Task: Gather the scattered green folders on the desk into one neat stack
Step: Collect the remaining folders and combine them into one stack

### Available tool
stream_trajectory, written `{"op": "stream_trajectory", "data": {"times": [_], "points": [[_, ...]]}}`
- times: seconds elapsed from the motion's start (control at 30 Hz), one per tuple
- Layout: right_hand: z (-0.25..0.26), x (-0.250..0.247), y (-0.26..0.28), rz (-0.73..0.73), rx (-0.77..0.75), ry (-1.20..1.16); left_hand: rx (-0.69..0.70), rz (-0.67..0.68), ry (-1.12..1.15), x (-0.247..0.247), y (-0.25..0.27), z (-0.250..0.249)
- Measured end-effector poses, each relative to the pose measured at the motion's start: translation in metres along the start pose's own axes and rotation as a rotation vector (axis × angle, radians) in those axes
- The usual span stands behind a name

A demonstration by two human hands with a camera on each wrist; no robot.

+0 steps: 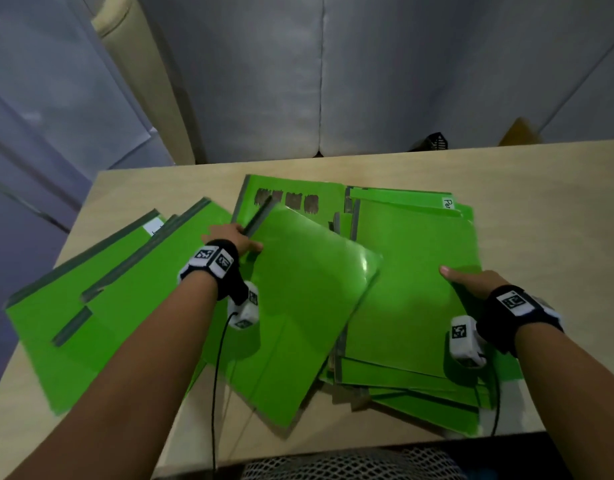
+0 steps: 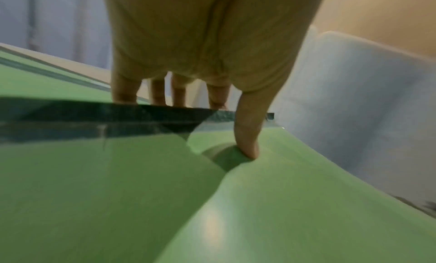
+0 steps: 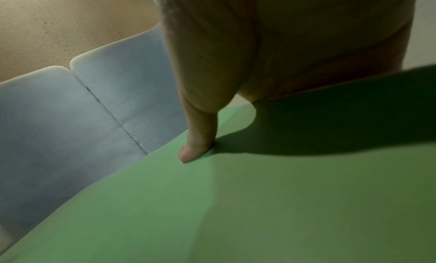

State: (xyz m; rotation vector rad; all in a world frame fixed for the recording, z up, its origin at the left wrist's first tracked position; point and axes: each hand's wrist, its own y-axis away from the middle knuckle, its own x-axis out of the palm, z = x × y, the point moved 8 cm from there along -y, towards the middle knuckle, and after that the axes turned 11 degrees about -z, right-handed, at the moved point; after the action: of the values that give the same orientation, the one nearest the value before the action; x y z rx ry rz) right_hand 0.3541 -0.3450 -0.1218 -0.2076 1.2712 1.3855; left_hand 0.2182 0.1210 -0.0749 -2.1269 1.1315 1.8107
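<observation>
Left hand (image 1: 229,239) and right hand (image 1: 471,284) each pinch green folders (image 1: 312,299) on the beige desk (image 1: 540,202) before a grey sofa (image 1: 367,81).

It looks like an office: a pale wooden tabletop (image 1: 540,209) strewn with glossy green paper folders (image 1: 309,292), a mesh chair seat (image 1: 347,462) at bottom centre, grey padded panels (image 1: 437,71) across the top.

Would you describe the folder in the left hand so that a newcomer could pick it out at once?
On the desk, look between the left spread and the right pile. The held folder lies tilted across both, its far corner pinched by the left hand. Unlike its flat neighbours, it is raised and glossy, with a bowed cover.
</observation>
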Motion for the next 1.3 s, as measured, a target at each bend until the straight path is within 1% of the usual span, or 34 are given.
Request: {"op": "stream_trajectory", "data": {"times": [0.03, 0.07, 0.13, 0.2, 0.27, 0.37, 0.43, 0.47, 0.53, 0.6, 0.73, 0.8, 0.87, 0.93, 1.0, 1.07, 1.1, 1.17, 1.23, 1.3], "points": [[-0.001, 0.000, 0.000, -0.016, -0.005, 0.013, -0.054, -0.025, -0.046, -0.002, -0.006, 0.010], [-0.001, 0.000, -0.001, -0.031, -0.017, 0.017, -0.088, -0.022, -0.090, 0.000, -0.010, 0.017], [-0.003, 0.002, -0.002, -0.049, -0.021, 0.016, -0.108, -0.023, -0.166, 0.005, -0.008, 0.021], [-0.004, 0.003, -0.001, -0.054, -0.017, 0.009, -0.128, -0.072, -0.162, 0.005, -0.003, 0.022], [-0.004, 0.003, 0.001, -0.050, -0.015, -0.006, -0.178, -0.118, -0.034, 0.006, -0.002, 0.026], [-0.003, 0.003, 0.003, -0.042, -0.004, -0.052, -0.230, -0.174, 0.257, -0.001, 0.001, 0.033], [-0.002, 0.003, 0.005, -0.032, 0.005, -0.077, -0.255, -0.171, 0.385, -0.014, 0.005, 0.035], [-0.002, 0.004, 0.005, -0.025, 0.004, -0.099, -0.254, -0.158, 0.401, -0.024, 0.009, 0.032], [-0.001, 0.005, 0.007, -0.008, 0.011, -0.150, -0.200, -0.140, 0.406, -0.051, 0.018, 0.019], [-0.002, 0.008, 0.008, 0.022, 0.025, -0.178, -0.105, -0.172, 0.422, -0.082, 0.031, -0.002], [0.003, 0.007, 0.014, 0.033, 0.011, -0.192, 0.163, -0.250, 0.386, -0.137, 0.072, -0.059], [0.005, 0.004, 0.017, 0.022, -0.007, -0.169, 0.267, -0.325, 0.388, -0.164, 0.092, -0.083], [0.005, 0.004, 0.019, 0.035, -0.014, -0.181, 0.313, -0.405, 0.445, -0.186, 0.104, -0.095], [0.004, 0.004, 0.018, 0.069, -0.024, -0.185, 0.299, -0.382, 0.572, -0.191, 0.106, -0.098], [0.002, 0.005, 0.011, 0.098, -0.035, -0.211, 0.258, -0.325, 0.669, -0.176, 0.102, -0.097], [-0.014, 0.016, -0.037, 0.107, -0.065, -0.247, 0.196, -0.252, 0.688, -0.138, 0.096, -0.096], [-0.018, 0.018, -0.046, 0.121, -0.057, -0.250, 0.159, -0.217, 0.668, -0.112, 0.095, -0.095], [-0.014, 0.009, -0.023, 0.181, 0.014, -0.283, 0.082, -0.157, 0.554, -0.056, 0.099, -0.092], [-0.001, -0.003, 0.028, 0.239, 0.081, -0.287, 0.021, -0.087, 0.433, -0.004, 0.108, -0.087], [0.000, -0.006, 0.035, 0.234, 0.074, -0.310, -0.052, -0.022, 0.409, 0.032, 0.109, -0.077]]}}
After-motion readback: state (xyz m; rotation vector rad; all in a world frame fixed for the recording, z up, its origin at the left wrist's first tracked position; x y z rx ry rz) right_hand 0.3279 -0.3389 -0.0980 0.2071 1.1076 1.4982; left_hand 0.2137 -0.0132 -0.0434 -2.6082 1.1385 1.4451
